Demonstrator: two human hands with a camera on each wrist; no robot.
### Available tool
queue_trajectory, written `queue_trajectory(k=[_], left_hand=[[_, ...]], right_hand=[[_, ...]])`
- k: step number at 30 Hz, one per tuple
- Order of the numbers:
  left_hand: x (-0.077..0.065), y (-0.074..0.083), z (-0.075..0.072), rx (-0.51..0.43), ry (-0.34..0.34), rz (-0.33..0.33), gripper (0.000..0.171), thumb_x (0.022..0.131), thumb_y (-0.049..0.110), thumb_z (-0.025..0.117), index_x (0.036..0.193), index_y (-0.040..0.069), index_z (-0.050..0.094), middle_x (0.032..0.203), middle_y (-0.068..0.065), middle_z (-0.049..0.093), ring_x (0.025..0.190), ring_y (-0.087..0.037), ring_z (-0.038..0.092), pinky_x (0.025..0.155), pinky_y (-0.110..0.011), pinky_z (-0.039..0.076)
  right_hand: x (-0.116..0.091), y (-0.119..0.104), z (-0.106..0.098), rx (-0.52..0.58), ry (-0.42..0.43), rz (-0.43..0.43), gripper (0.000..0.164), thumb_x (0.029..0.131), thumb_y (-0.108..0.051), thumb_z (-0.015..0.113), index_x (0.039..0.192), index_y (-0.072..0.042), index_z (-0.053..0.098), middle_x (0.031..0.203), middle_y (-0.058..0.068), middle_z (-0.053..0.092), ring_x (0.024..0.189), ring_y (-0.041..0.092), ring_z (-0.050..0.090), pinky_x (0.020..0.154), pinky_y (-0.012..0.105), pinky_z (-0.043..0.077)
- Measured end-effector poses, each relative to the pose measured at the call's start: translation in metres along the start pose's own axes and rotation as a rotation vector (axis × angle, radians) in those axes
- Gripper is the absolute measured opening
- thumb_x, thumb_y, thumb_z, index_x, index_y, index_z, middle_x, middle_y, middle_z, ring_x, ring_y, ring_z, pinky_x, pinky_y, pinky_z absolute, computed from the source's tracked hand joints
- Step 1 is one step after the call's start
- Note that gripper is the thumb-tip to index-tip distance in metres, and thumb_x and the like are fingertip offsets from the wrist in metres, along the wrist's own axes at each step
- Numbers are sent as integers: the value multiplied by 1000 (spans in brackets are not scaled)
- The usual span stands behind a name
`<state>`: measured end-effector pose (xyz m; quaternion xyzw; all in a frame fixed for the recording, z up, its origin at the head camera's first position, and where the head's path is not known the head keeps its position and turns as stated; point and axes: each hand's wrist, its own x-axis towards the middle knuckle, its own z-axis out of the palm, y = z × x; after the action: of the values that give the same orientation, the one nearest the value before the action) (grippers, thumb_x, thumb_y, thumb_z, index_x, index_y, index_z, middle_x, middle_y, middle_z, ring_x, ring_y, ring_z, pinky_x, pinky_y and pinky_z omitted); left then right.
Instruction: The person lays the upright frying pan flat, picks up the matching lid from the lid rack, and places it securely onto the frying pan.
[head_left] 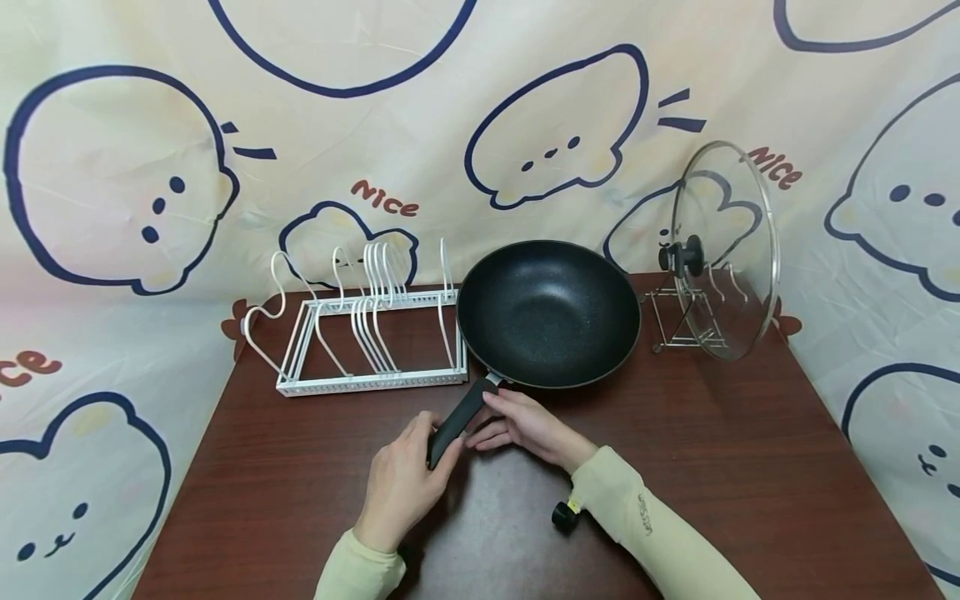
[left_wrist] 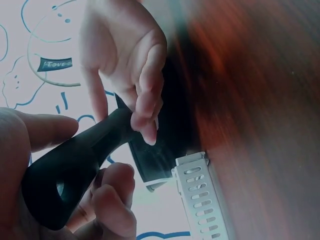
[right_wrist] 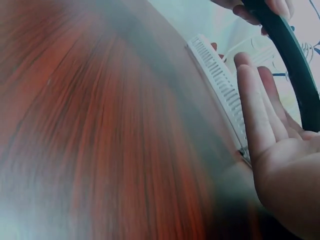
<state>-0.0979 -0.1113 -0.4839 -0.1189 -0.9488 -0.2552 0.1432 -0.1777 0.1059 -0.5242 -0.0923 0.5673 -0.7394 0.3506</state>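
Note:
A black frying pan faces up at the middle of the table, its long black handle slanting toward the person. The left hand grips the handle's end; in the left wrist view, the thumb lies on one side and curled fingers on the other. Closer to the pan, the right hand is at the handle from the right. Its fingers look extended beneath the handle in the right wrist view, not wrapped round it. The pan overlaps the right end of a white rack in the head view.
Several white hoop dividers stand along the rack. At the back right, a glass lid with a black knob stands upright in a small wire stand. A cartoon-print cloth hangs behind the brown table.

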Motion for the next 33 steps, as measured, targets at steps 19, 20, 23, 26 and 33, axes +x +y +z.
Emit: queue_trajectory(k=[19, 20, 23, 26, 33], left_hand=[[1, 0, 1, 14, 20, 21, 30, 90, 32, 81, 105, 14, 62, 76, 7, 56, 56, -10, 49, 52, -28, 37], [2, 0, 1, 14, 21, 22, 30, 90, 32, 81, 105, 14, 62, 76, 7, 56, 56, -10, 49, 52, -28, 37], [1, 0, 1, 15, 22, 24, 30, 90, 32, 80, 105, 14, 62, 75, 7, 55, 56, -10, 48, 52, -28, 37], [2, -1, 0, 20, 17, 20, 30, 90, 32, 80, 105, 14, 62, 75, 8, 54, 55, -9, 48, 51, -28, 36], [1, -1, 0, 23, 21, 28, 30, 90, 33, 80, 104, 13, 62, 74, 8, 53, 55, -9, 46, 51, -28, 36]], right_hand=[[-67, -42, 7, -644, -102, -111, 36, 108, -22, 56, 138, -3, 60, 107, 11, 72, 97, 26, 75, 87, 46, 59], [-72, -48, 8, -685, -102, -135, 34, 108, -23, 57, 137, -6, 61, 107, 9, 73, 98, 25, 75, 87, 44, 59], [-87, -67, 11, -815, -67, -208, 30, 107, -27, 59, 135, -16, 64, 108, -2, 74, 100, 16, 73, 88, 33, 58], [-100, -86, 12, -936, 0, -271, 27, 107, -31, 59, 132, -24, 65, 110, -8, 73, 102, 7, 69, 89, 29, 55], [-118, -130, 11, -1192, 212, -437, 22, 104, -26, 64, 126, -26, 69, 117, -12, 71, 103, 1, 67, 89, 31, 56]])
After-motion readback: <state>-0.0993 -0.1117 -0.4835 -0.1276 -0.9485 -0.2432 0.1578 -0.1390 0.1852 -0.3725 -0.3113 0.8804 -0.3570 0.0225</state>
